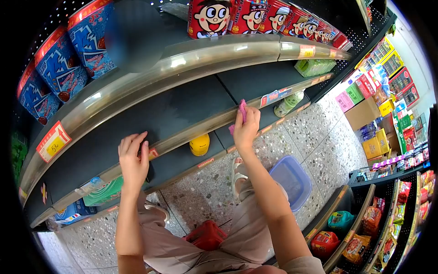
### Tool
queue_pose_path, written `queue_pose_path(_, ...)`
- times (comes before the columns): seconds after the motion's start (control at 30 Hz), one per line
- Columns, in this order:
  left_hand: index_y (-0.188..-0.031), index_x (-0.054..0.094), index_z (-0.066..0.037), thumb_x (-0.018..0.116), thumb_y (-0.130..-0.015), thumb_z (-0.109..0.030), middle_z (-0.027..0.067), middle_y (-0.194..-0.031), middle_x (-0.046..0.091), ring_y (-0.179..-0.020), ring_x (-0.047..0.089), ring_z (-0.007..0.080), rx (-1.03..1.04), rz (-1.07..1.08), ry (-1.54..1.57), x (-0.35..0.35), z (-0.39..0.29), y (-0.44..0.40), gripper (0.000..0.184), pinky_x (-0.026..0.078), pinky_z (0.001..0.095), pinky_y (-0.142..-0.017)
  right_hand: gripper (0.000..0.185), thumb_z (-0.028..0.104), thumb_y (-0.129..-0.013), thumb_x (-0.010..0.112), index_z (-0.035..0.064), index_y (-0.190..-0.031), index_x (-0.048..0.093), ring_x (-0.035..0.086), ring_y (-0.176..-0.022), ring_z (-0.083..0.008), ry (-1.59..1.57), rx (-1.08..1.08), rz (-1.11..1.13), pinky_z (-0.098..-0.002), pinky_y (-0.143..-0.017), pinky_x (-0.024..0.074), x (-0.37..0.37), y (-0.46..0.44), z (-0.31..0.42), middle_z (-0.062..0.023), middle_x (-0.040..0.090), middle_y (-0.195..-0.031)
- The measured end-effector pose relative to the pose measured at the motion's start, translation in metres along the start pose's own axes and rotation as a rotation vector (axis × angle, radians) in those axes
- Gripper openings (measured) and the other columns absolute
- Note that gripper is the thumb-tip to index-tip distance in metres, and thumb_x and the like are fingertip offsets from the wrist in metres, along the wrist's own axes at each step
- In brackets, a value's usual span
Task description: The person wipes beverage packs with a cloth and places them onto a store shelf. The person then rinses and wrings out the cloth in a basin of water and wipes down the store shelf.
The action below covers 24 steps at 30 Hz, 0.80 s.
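My right hand (247,128) is closed on a pink cloth (242,108), pressed against the clear front strip (196,131) of a dark shelf (178,107). Part of the cloth shows above the fingers and a corner sticks out on their left. My left hand (132,153) lies at the same strip further left, fingers apart and loosely bent, with nothing in them. Between the hands, a yellow round container (199,145) stands on the level below. To the right of the cloth, the strip bears a printed label (275,96).
Red cans (209,19) and blue packs (59,64) line the shelf above. A green-white bottle (288,104) stands low at right. On the speckled floor are a blue-purple basin (292,182) and a red object (206,235) between my legs. Snack shelves (360,223) stand behind at right.
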State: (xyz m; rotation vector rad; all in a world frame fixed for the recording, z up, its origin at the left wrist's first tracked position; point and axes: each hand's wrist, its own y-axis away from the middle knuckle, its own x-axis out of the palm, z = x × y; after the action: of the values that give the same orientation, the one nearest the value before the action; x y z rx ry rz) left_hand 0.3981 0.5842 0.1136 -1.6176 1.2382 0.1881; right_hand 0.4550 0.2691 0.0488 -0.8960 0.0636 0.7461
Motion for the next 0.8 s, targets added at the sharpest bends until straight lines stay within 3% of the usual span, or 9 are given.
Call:
queue_pose_path(0.3, -0.103, 0.069, -0.002, 0.064, -0.085, -0.004, 0.0144, -0.098, 0.063, -0.092, 0.059, 0.0309, -0.006, 0.017, -0.017, -0.004, 0.001, 0.008, 0.019, 0.044, 0.0392, -0.084, 0.023, -0.004, -0.087, 0.059, -0.0037, -0.109, 0.066, 0.058, -0.092, -0.0285, -0.085, -0.017, 0.063, -0.0338, -0.078, 0.0498, -0.001, 0.016, 0.018, -0.0160, 0.055, -0.106)
queue_pose_path(0.43, -0.104, 0.069, -0.001, 0.063, -0.086, -0.005, 0.0155, -0.100, 0.063, -0.094, 0.059, 0.0316, -0.015, 0.032, -0.022, -0.001, 0.001, 0.007, 0.019, 0.045, 0.0389, -0.085, 0.027, -0.007, -0.083, 0.061, -0.0040, -0.109, 0.066, 0.059, -0.092, -0.0281, -0.151, -0.033, 0.172, -0.0345, -0.081, 0.0501, 0.003, 0.029, 0.025, -0.0155, 0.056, -0.107)
queue_pose_path(0.7, -0.106, 0.068, 0.000, 0.062, -0.089, -0.005, 0.0177, -0.103, 0.064, -0.096, 0.060, 0.0330, -0.017, 0.086, -0.048, 0.006, -0.005, 0.001, 0.019, 0.047, 0.0382, -0.085, 0.025, -0.005, -0.084, 0.062, -0.0024, -0.108, 0.068, 0.058, -0.089, -0.0300, 0.079, -0.236, 0.200, -0.0369, -0.077, 0.0497, -0.008, 0.021, 0.026, -0.0150, 0.057, -0.102)
queue_pose_path(0.8, -0.106, 0.069, -0.001, 0.062, -0.089, -0.006, 0.0179, -0.103, 0.064, -0.097, 0.061, 0.0328, -0.026, 0.088, -0.048, 0.007, -0.006, 0.001, 0.019, 0.048, 0.0377, -0.086, 0.022, -0.001, -0.085, 0.062, -0.0016, -0.106, 0.068, 0.056, -0.089, -0.0278, 0.119, -0.205, 0.135, -0.0346, -0.074, 0.0483, -0.009, 0.012, 0.016, -0.0130, 0.057, -0.099)
